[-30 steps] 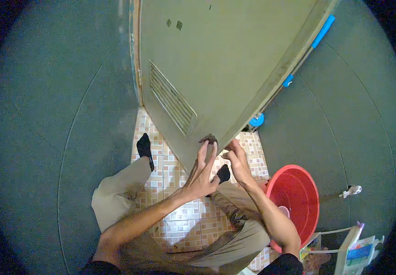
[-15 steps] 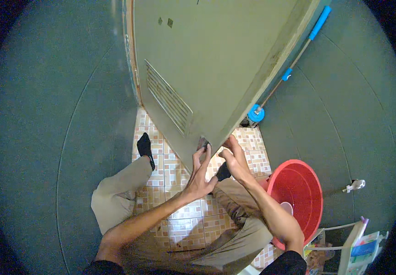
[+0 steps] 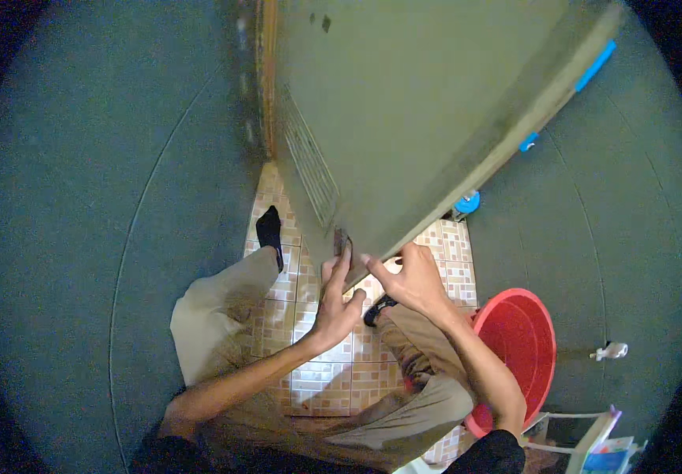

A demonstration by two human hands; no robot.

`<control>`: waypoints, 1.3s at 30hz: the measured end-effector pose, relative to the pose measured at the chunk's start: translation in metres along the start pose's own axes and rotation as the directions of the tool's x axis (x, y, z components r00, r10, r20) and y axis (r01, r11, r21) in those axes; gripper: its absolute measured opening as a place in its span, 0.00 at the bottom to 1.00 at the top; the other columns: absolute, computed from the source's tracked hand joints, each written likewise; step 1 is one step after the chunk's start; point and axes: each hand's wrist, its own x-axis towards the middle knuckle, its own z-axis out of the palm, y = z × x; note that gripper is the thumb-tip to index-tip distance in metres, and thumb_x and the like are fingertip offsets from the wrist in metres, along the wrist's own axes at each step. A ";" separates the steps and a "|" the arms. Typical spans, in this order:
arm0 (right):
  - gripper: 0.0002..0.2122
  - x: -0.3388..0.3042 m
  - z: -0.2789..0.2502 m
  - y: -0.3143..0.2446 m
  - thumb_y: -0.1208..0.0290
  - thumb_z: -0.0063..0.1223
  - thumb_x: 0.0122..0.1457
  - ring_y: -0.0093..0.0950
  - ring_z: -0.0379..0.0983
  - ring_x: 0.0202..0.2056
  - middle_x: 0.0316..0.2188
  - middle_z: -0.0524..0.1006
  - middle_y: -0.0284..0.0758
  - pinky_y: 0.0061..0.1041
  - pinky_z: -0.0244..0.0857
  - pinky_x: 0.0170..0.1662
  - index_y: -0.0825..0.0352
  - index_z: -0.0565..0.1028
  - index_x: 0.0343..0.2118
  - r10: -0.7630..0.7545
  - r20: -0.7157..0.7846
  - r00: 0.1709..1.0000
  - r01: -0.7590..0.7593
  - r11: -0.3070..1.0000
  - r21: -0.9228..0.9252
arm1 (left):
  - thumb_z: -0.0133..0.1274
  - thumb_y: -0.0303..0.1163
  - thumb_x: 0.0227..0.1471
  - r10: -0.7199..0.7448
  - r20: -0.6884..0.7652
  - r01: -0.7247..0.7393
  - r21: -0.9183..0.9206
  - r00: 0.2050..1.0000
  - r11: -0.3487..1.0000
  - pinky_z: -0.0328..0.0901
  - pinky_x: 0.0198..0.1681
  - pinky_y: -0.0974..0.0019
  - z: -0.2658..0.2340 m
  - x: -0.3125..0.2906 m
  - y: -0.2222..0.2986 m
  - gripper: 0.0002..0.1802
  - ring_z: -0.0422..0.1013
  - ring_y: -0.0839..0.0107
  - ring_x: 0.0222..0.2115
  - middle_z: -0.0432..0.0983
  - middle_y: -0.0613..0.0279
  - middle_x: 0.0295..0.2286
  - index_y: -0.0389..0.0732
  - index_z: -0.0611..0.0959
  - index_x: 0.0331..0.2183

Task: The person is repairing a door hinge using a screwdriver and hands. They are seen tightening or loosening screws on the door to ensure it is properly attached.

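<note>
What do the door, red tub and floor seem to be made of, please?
Door: apparently painted, from its smudged matte coat; core material unclear. Red tub: probably smooth plastic, from its even colour. Floor: likely glazed ceramic, judging by joints and glare.

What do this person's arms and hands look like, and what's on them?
The left hand and right hand are ordinary human ones with no gloves. The forearms are bare, and plain black sleeves end near the elbows.

From here, the door point(image 3: 435, 103) stands before the person point(image 3: 222, 316) — pole point(image 3: 596, 66) partly behind it — with tub point(image 3: 524, 355) and rack point(image 3: 595, 444) to their right.
</note>
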 end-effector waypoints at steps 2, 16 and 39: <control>0.19 0.005 0.008 -0.009 0.65 0.62 0.51 0.45 0.79 0.38 0.35 0.81 0.49 0.37 0.71 0.45 0.74 0.76 0.42 -0.061 -0.073 0.995 0.066 0.996 0.061 | 0.50 0.15 0.46 -0.033 -0.067 0.033 0.004 0.997 0.999 0.56 0.60 0.60 -0.005 0.003 -0.004 0.45 0.59 0.51 0.56 0.57 0.44 0.53 0.38 0.55 0.65; 0.19 -0.016 0.038 0.023 0.69 0.61 0.54 0.37 0.73 0.45 0.45 0.77 0.42 0.36 0.65 0.51 0.69 0.74 0.49 -0.088 -0.019 0.996 0.088 0.911 0.404 | 0.51 0.20 0.44 0.073 0.008 -0.073 0.045 0.997 0.996 0.51 0.62 0.51 -0.017 -0.022 0.011 0.46 0.53 0.46 0.59 0.53 0.40 0.56 0.34 0.55 0.65; 0.20 -0.019 0.027 0.037 0.81 0.52 0.56 0.32 0.67 0.54 0.50 0.72 0.43 0.33 0.57 0.60 0.76 0.65 0.53 0.056 -0.096 0.994 -0.002 0.873 0.488 | 0.51 0.20 0.46 0.219 0.154 -0.231 0.069 0.964 0.970 0.50 0.64 0.52 -0.007 -0.016 -0.010 0.48 0.49 0.41 0.63 0.45 0.37 0.61 0.36 0.49 0.66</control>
